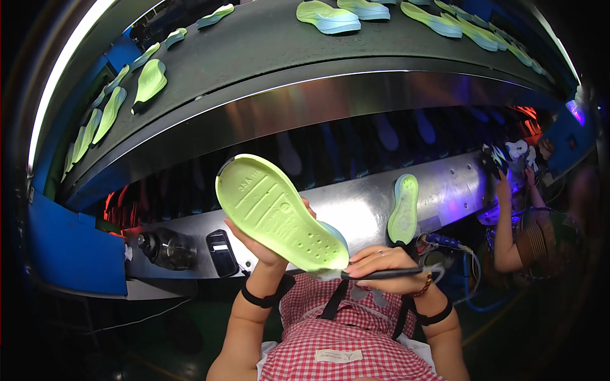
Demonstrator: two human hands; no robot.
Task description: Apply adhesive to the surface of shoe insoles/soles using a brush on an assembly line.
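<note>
My left hand [255,246] grips a pale green shoe sole [270,206] from beneath and tilts its marked inner face up. Molded lines and small holes show on that face. In my right hand [386,259] is a brush [387,274] with a black handle and pale bristles. Its bristle end meets the sole's lower tip, just under the rim. Another green and light-blue sole [404,206] lies on the metal ledge, beyond my right hand.
A dark conveyor belt [254,57] curves across the back, carrying several soles. On the ledge at left are a dark bottle [168,249] and a black handheld device [222,253]. Cables and a power strip [443,240] sit at right, near another person's arm [505,235].
</note>
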